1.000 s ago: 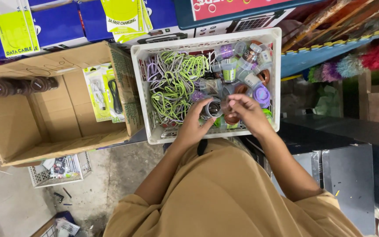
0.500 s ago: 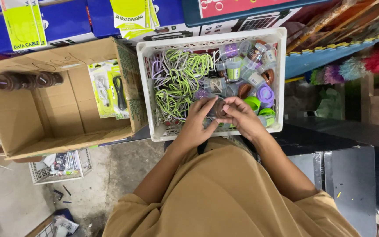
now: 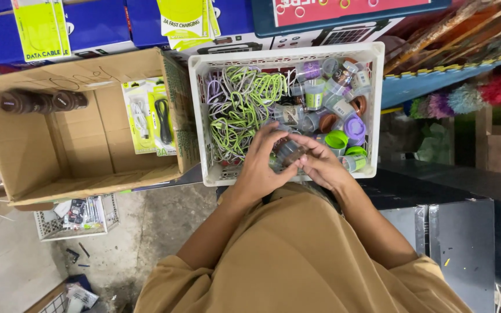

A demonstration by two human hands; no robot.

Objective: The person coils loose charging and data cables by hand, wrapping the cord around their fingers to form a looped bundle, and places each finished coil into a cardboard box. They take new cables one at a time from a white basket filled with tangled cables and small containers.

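Left hand (image 3: 260,165) and right hand (image 3: 319,164) have fingers clamped on a small clear container (image 3: 288,153) over the white crate (image 3: 204,116). Risk noted: it could slip into the tangled cables (image 3: 236,110) (the grip looks light).

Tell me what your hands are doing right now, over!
Both hands, left hand and right hand, closed around a small clear jar. Held over the white crate of coiled cables. Nothing blocking.

Both forearms reach forward from tan sleeves and converge — the left hand (image 3: 260,168) and the right hand (image 3: 320,165) meet close together, fingertips nearly touching. The left hand's fingers (image 3: 269,138) curl inward, thumb toward the right; the right hand's fingers (image 3: 304,142) bend across — wrists slightly flexed, elbows out.
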